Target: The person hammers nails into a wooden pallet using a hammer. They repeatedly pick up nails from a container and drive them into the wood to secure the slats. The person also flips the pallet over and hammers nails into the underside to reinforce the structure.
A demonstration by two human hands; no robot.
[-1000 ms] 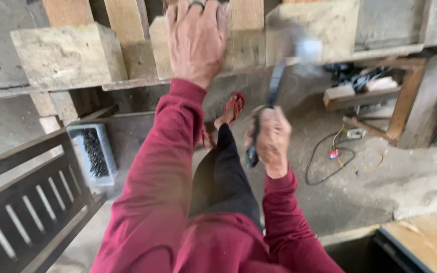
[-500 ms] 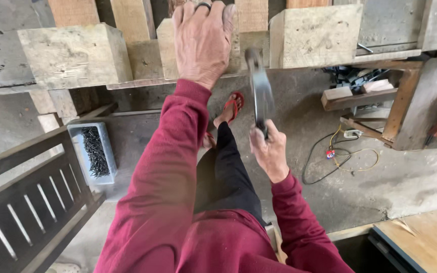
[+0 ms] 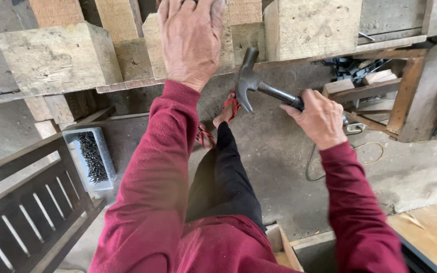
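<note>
Wooden block (image 3: 206, 30) under the flat, spread left hand (image 3: 190, 40), arm outstretched, right hand (image 3: 319, 119) fingers closed around hammer (image 3: 256, 83), head seemingly touching wood

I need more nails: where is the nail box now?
In the head view the nail box sits on the floor at lower left, beside the slatted wooden frame.

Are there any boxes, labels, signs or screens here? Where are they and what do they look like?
Nail box: on the floor at left, beside the dark slatted frame; open, rectangular, pale grey, full of dark nails.
No labels, signs or screens show.
</note>
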